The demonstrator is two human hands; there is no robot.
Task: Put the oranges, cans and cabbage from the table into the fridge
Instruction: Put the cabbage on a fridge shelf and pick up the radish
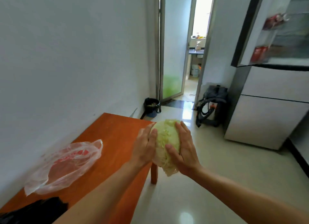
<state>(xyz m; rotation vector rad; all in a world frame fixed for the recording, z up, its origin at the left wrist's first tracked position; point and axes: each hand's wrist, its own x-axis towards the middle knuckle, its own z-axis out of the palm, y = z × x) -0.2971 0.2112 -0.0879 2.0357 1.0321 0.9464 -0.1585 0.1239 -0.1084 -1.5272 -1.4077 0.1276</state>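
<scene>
Cabbage held in the air just off the table's far right corner, clear of the tabletop. Left hand flat against its left side, right hand against its right — fingers of both extended and curved round the head, palms pressing in. Step in hand, as judged: carrying the cabbage to the fridge. Upper door stands open, red cans in its racks. Next: turn right, lift to shelf height. Only an empty plastic bag visible on the table.

clear plastic bag, black bag, bin, backpack
</scene>
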